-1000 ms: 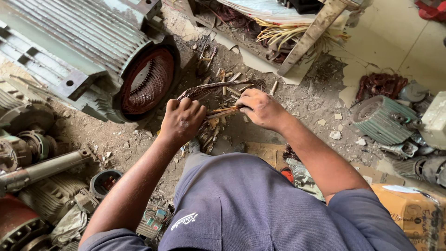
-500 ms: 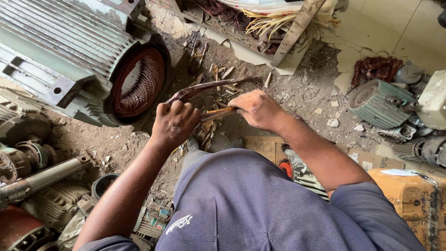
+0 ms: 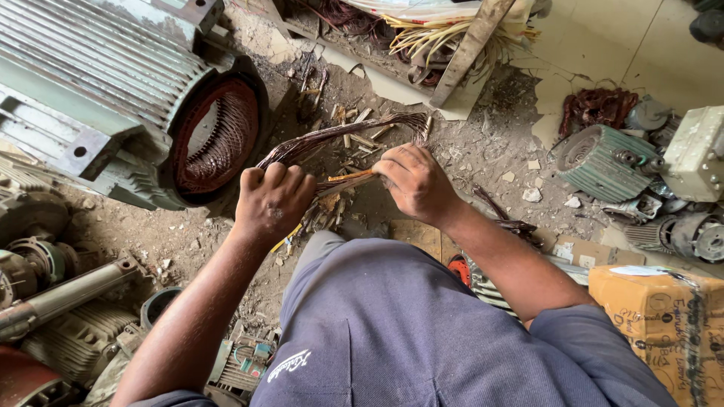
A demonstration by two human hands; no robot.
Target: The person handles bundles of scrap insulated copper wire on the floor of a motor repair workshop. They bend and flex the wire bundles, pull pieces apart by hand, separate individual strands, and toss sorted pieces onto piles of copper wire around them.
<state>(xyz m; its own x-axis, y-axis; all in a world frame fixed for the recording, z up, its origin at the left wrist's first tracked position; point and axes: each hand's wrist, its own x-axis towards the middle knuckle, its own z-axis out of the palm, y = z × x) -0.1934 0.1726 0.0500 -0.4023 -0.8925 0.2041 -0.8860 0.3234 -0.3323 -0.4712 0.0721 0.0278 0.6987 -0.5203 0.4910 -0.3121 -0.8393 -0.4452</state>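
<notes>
Both hands work a bundle of copper wire [image 3: 339, 136] held above the dirt floor [image 3: 483, 158], just right of the big grey motor [image 3: 98, 83] whose open end still shows copper windings [image 3: 219, 139] packed inside. The left hand [image 3: 273, 200] is clenched in a fist around the near end of the bundle; the right hand [image 3: 413, 181] has its fingers closed on the same strands a little to the right, pinching them together. As a judgement, one loop is out and gathered, while most of the winding remains in the motor. Room is tight: the motor crowds the left, a small green motor [image 3: 603, 162] and a cardboard box [image 3: 656, 309] sit right, and scraps litter the far floor.
</notes>
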